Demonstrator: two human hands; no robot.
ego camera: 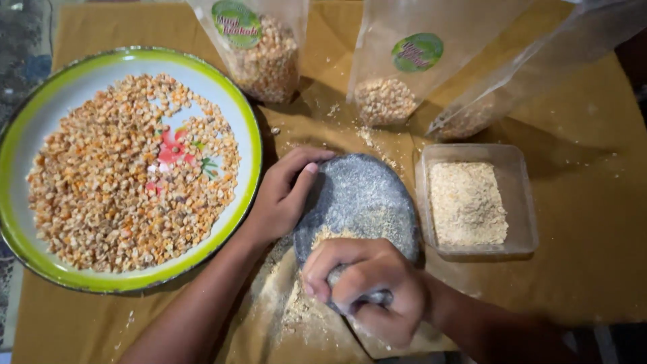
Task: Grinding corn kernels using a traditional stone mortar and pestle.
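A rough, speckled grey stone slab (pixel 360 199) is seen at centre; glossy enamel coats the green-rimmed round tray (pixel 20 145); matt brown cloth (pixel 593 222) is spread beneath.
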